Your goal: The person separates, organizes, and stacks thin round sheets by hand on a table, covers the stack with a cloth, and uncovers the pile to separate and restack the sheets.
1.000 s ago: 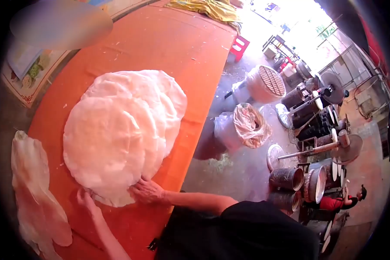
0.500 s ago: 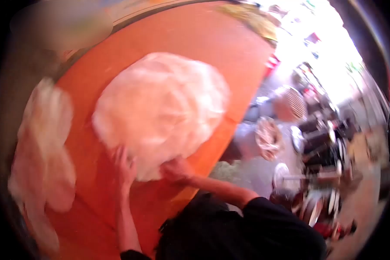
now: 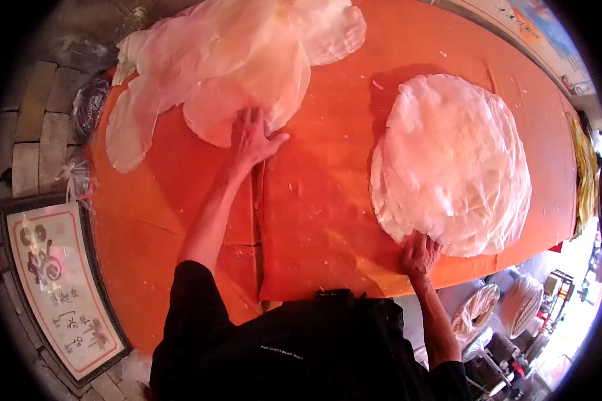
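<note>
A round stack of thin, pale sheets that look like flatbreads [image 3: 458, 160] lies on the orange-covered table. My right hand [image 3: 420, 255] touches the stack's near edge, with its fingers pointing away from me and the fingertips partly hidden there. To the left, more thin sheets [image 3: 234, 67] are spread loosely and overlap each other. My left hand [image 3: 253, 142] reaches to the near edge of these sheets. Its fingers are stretched out over the lowest sheet and its thumb sticks out to the right.
The orange table cover [image 3: 328, 200] has a seam running toward me and small crumbs on it. A framed sign with writing [image 3: 70, 294] stands at the left over brick paving. Plastic bags [image 3: 90, 107] sit by the left edge. Baskets [image 3: 522, 304] and other goods are at lower right.
My view has swung left, so the round stack now appears farther right. My left hand has left the stack and moved to the loose sheets; my right hand remains at the stack's near edge.
</note>
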A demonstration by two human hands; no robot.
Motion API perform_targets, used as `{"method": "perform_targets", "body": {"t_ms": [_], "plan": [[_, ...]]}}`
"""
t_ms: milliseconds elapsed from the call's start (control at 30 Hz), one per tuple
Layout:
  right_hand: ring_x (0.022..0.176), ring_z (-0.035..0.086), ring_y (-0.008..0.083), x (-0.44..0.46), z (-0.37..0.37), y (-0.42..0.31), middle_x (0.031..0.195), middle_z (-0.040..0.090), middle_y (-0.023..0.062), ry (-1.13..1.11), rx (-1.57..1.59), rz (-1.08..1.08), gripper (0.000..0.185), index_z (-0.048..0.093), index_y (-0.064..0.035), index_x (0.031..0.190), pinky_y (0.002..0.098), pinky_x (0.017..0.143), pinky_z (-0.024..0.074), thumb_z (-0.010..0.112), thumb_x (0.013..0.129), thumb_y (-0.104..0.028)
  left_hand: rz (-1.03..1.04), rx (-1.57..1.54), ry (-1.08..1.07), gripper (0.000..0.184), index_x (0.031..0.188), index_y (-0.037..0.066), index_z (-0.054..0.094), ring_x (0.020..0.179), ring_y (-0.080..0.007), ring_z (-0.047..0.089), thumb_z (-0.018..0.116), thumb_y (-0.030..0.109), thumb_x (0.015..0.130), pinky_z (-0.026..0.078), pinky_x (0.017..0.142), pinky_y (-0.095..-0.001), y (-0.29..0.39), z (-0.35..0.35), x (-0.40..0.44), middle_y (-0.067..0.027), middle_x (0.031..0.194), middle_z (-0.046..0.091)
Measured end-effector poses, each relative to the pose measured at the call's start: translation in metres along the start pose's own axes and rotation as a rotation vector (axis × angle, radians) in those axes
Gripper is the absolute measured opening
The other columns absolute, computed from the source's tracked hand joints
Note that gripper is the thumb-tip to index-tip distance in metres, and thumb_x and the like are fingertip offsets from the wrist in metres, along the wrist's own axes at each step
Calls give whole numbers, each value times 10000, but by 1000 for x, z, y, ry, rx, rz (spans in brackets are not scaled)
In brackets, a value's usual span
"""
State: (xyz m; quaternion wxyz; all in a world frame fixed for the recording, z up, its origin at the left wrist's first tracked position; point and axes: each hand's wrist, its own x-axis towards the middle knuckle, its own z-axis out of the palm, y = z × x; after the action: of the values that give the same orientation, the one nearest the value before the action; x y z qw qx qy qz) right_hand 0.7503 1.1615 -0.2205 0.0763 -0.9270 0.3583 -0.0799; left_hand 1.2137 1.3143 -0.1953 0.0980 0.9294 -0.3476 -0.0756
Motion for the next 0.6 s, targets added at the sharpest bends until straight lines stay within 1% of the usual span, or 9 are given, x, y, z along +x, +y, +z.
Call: {"method": "perform_targets", "body": {"t_ms": [67,133,200,300,400,467,533,567,600], "plan": [[1158,423,456,-2,3,2,1291,486,256,-28,-8,10,515,499,-24,1274,532,967,326,544,801,-223,47,-85,-12,835,1409,-3,350,1348,-389,308,673,467,798,281,1091,-514,4,4,-2,-243,1462,313],[1148,428,459,-3,1,3,1286,487,258,-90,29,60,502,513,-16,1253,533,965,328,553,796,-220,33,-127,15,748,1382,-8,385,1313,-420,341,670,385,812,315,1069,-499,-6,17,7,-260,1429,346],[1140,435,462,-8,6,11,1283,490,259,-128,30,75,499,519,-14,1249,534,965,330,558,795,-217,277,12,412,376,1061,20,556,953,-396,581,661,232,769,494,766,-487,-27,45,19,-214,1043,581],[1112,451,466,-3,7,7,1246,511,257,-53,25,35,467,540,-15,1220,540,955,338,564,796,-208,253,134,219,235,996,23,581,786,-376,621,597,127,786,518,665,-461,-25,14,22,-187,890,615],[1073,477,459,3,-2,-3,1170,553,246,55,2,-20,399,571,-15,1165,539,933,353,564,806,-190,355,-29,369,196,982,31,599,719,-361,625,551,81,799,521,626,-457,-17,-24,6,-161,831,630],[1055,492,449,0,-2,-3,1128,575,238,63,1,-13,360,584,-14,1135,532,921,363,561,814,-177,414,-57,285,186,976,35,607,760,-342,634,522,69,814,523,620,-456,11,-40,-34,-147,861,643],[1040,507,432,-6,0,1,1122,576,236,-128,100,81,335,584,-6,1087,554,949,348,582,808,-191,504,-151,199,216,1007,30,613,774,-334,636,525,74,814,525,619,-448,36,-35,-80,-145,863,645],[957,578,367,1,-18,-15,1074,593,232,-73,-10,-53,268,594,17,1026,493,877,438,585,841,-177,545,-220,136,238,1029,24,613,774,-330,635,532,72,811,525,614,-442,46,-29,-100,-142,855,642],[957,578,367,5,-36,-28,1074,593,232,-77,-7,-47,268,594,17,1026,493,877,438,585,841,-177,517,-333,67,260,1049,16,608,776,-331,634,536,67,804,528,619,-432,57,-26,-118,-149,866,644]]}}
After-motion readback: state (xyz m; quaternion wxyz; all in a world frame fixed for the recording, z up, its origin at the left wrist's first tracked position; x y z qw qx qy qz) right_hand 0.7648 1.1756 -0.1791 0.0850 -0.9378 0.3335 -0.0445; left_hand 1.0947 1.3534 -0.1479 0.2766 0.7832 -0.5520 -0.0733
